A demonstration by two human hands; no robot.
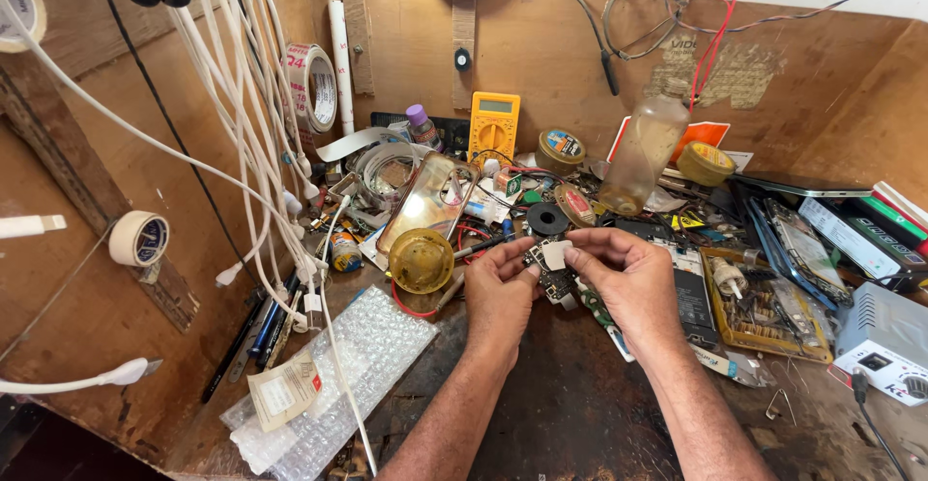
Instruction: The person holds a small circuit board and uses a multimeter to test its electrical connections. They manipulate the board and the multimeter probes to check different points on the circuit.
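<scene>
Both hands meet above the cluttered desk (580, 413), pinching one small circuit board (553, 273): left hand (500, 292) grips its left edge, right hand (628, 278) its right. Fingers hide much of it. One yellow multimeter (494, 126) stands behind.

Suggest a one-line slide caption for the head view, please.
Both hands, left hand and right hand, hold a small circuit board over a cluttered workbench near a yellow multimeter.

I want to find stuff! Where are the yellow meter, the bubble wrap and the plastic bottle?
yellow meter (494, 125), head view, on its dial.
bubble wrap (372, 355), head view, middle of the sheet.
plastic bottle (646, 152), head view, on its body.
</scene>
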